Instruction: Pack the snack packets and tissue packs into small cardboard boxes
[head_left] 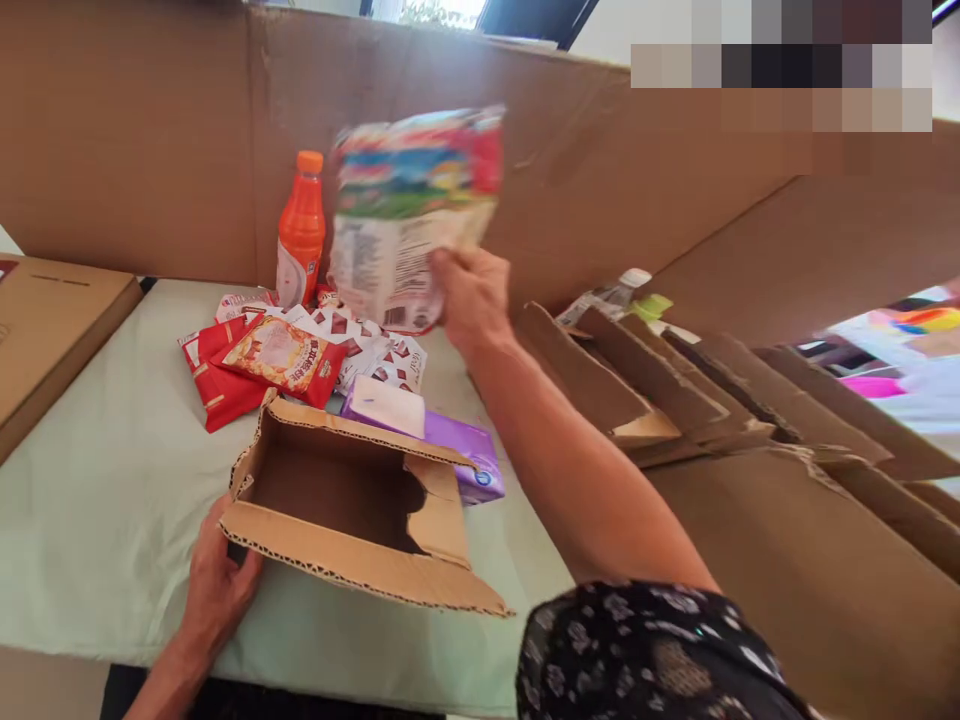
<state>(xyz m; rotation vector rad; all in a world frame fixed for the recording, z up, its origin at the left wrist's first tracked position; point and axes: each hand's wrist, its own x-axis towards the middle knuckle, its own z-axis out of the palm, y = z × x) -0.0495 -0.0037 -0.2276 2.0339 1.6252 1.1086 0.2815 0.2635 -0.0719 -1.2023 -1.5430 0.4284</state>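
Raised above the table, my right hand [472,295] grips a plastic snack packet [416,210] by its lower right corner; the print is smeared by motion. Below, an open cardboard box [345,560] tilts toward me, its flaps folded out and no contents visible inside. My left hand [217,575] holds the box at its left end, some fingers hidden beneath it. Just behind the box lie a purple tissue pack [469,450], red snack packets [281,355] and white patterned packets [397,365]. An orange drink bottle [304,235] stands upright behind them.
A tall cardboard wall [150,140] closes off the back. At right, several flattened or open cardboard boxes [787,530] crowd the table edge, with a clear plastic bottle [615,295] behind them. Another flat cardboard box [60,320] lies at left. Pale green cloth [90,530] covers the table.
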